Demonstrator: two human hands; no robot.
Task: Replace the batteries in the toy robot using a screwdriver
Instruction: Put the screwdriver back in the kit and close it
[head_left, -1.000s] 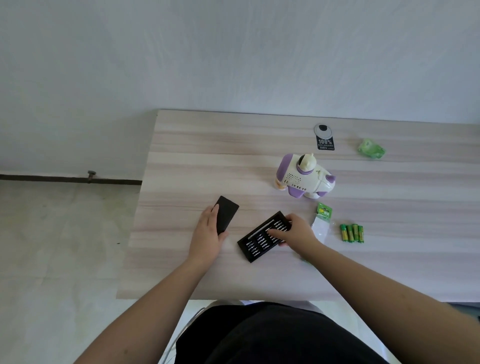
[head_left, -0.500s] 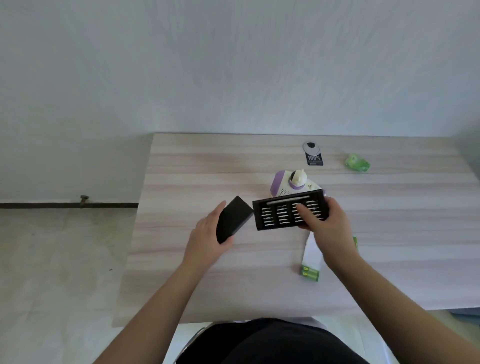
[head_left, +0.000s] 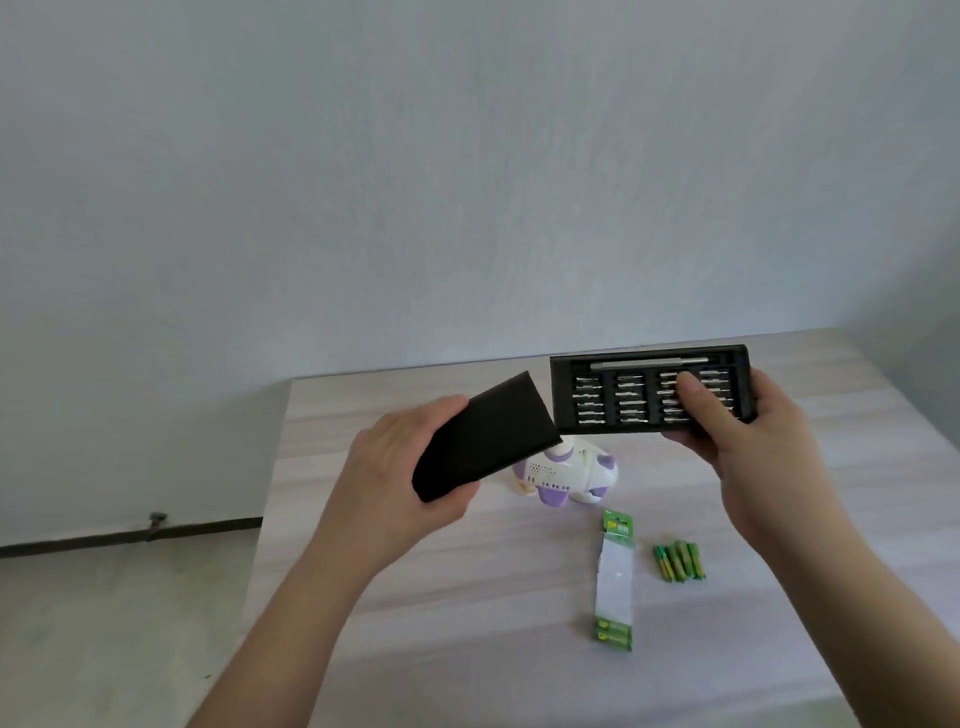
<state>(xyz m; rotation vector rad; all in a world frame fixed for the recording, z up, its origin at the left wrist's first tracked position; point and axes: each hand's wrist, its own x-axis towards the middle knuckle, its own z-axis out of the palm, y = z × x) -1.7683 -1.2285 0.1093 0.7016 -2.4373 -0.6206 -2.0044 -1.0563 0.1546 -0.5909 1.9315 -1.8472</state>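
My right hand (head_left: 758, 441) holds a black screwdriver bit tray (head_left: 613, 395) up in the air, thumb lying across the bits. A silver screwdriver handle (head_left: 649, 364) rests in the tray's top slot. My left hand (head_left: 395, 467) grips the tray's black sleeve cover (head_left: 483, 441), raised beside the tray. Below them on the wooden table (head_left: 467, 623) stands the white and purple toy robot (head_left: 566, 475), its top hidden by the cover and tray. Several loose green batteries (head_left: 679, 561) lie to its lower right.
A green and white battery package (head_left: 615, 577) lies on the table beside the loose batteries. The table's left edge drops to a tiled floor (head_left: 114, 623). A plain pale wall (head_left: 467, 182) stands behind the table.
Both hands have lifted from the table: the right raised the bit tray up and to the right, the left raised the cover. The view tilted upward.
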